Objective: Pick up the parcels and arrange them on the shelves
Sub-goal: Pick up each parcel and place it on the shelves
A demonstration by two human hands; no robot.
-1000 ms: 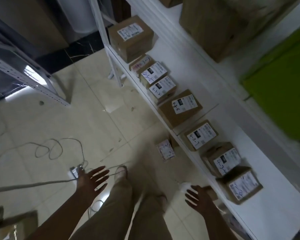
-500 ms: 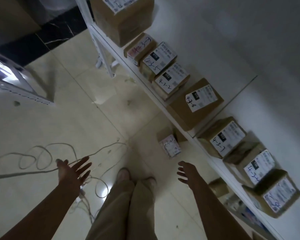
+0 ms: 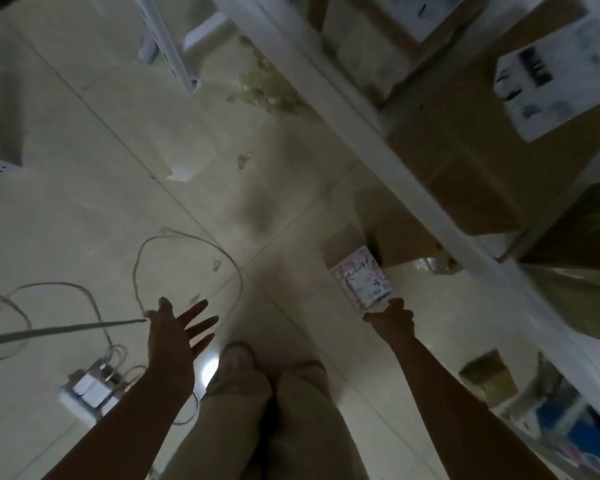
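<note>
A small cardboard parcel [image 3: 359, 277] with a white handwritten label lies on the tiled floor, just under the front edge of the white shelf [image 3: 378, 140]. My right hand [image 3: 392, 317] reaches down to it, and its fingertips meet the parcel's near edge without closing around it. My left hand [image 3: 179, 329] hovers over the floor to the left, fingers spread and holding nothing. Labelled brown parcels [image 3: 465, 157] stand on the shelf at the upper right, blurred.
A white cable [image 3: 187, 242] loops across the floor to a power strip [image 3: 87, 393] at the lower left. My legs in beige trousers [image 3: 257, 417] fill the bottom middle. Another small box [image 3: 489, 379] sits low under the shelf. A shelf leg [image 3: 167, 46] stands at the top left.
My head has dropped much closer to the floor. My right hand moved forward and down to the small parcel's near edge. My left hand stays spread beside my legs.
</note>
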